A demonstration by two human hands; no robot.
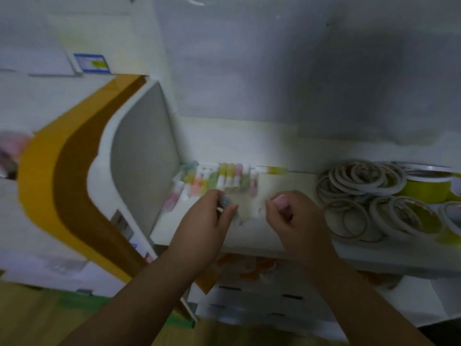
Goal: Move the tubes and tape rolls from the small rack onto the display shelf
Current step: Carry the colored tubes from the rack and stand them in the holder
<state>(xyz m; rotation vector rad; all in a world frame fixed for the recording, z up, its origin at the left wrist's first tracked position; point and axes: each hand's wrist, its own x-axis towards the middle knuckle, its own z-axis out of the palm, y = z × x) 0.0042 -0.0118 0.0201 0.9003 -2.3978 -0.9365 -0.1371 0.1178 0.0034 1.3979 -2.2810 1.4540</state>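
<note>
White display shelf [249, 236] carries a row of pastel tubes [219, 178] at its left and tape rolls [369, 196] at its right. Left hand [209, 218] fingers curl around a bluish tube [225, 202]; right hand [296, 216] pinches a pink tube [280, 201], both just above the shelf.

Left hand [212, 216] pinches bluish tube [225, 202] over white display shelf [274, 156]; right hand [294, 216] curls round pink tube [280, 202]. Row of pastel tubes [219, 177] far left; tape rolls [361, 193] heaped right.
</note>
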